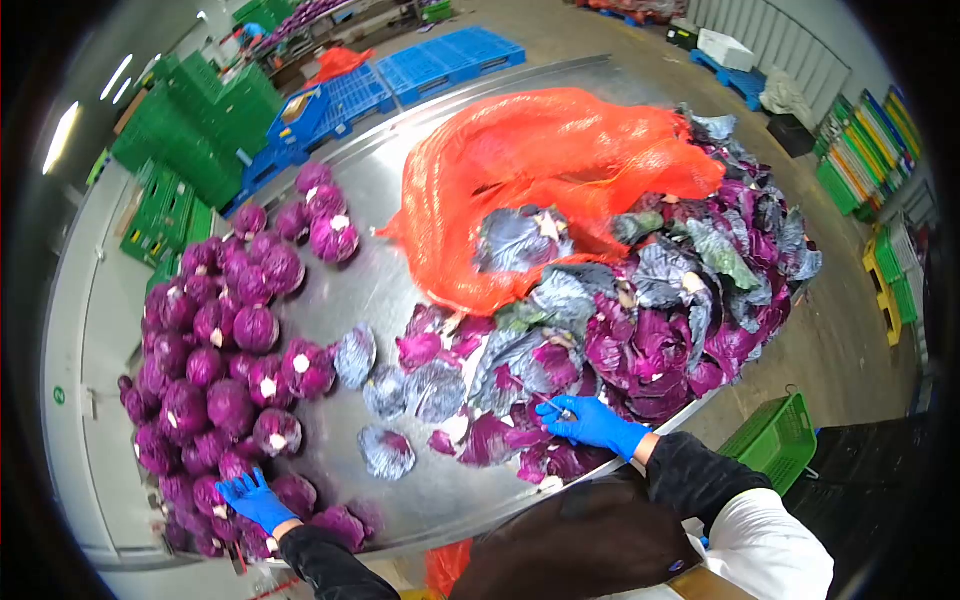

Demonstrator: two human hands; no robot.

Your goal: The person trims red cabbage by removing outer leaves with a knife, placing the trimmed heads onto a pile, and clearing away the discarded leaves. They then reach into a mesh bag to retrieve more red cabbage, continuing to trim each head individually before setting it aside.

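Note:
On the steel table [335,300], a large heap of trimmed purple cabbages [230,408] lies at the left. My left hand [258,500], in a blue glove, rests with fingers spread on cabbages at the heap's near edge. My right hand [592,424], also gloved in blue, is closed around a small knife [557,410], mostly hidden by the fingers, above loose leaves. Several cabbages with bluish outer leaves [386,452] sit mid-table. A red mesh bag [450,180] lies open behind them, with a bluish cabbage [520,240] at its mouth.
Cut purple and grey-green leaves [660,350] are piled at the right, up to the table's edge. A green basket [775,440] stands beyond the near right edge. Green crates [185,130] and blue pallets [450,62] are behind the table. A person [250,32] is far back left.

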